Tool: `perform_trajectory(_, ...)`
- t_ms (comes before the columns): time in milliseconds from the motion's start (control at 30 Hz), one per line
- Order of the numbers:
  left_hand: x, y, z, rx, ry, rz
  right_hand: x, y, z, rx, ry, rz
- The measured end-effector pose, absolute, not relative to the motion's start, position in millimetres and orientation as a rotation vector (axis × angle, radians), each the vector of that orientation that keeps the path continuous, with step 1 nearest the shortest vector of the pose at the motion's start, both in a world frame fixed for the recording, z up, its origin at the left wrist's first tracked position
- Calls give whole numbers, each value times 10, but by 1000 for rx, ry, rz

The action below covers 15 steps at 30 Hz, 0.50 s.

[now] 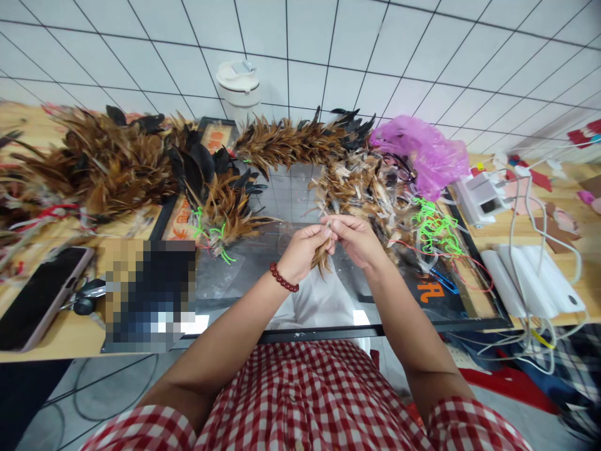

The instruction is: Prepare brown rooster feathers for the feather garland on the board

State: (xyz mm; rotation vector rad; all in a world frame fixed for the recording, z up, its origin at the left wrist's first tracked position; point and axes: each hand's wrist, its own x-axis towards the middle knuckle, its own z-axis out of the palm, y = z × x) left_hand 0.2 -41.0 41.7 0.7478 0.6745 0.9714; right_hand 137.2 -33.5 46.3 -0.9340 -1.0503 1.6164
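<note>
Principal risk: the small feather tuft (322, 260) appears secured by fingertip pressure alone; slack or uneven pressure could let single feathers slip out. Secondary risk: the loose feather pile (359, 191) lies just beyond the right hand (360, 241) on the far side; a sweep of that hand could scatter it. The tangled green cords (434, 228), right of the pile, could snag if pulled.

Position: the tuft hangs between the hands, tips toward the near side, above the dark-framed panel (328, 332) on the tabletop (70, 340). The left hand (303, 254) and right hand meet at the tuft's far end, both pinching it; each one's share of the grip cannot be told.
</note>
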Motion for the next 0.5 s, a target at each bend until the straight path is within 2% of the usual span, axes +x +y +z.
perform_trajectory(233, -7, -415, 429, 782, 635, 847, 1358, -340, 434, -1039, -1065, 1403)
perform_trajectory(500, 2, -421, 444, 623, 649, 909, 1428, -351, 503, -1061, -1707, 769)
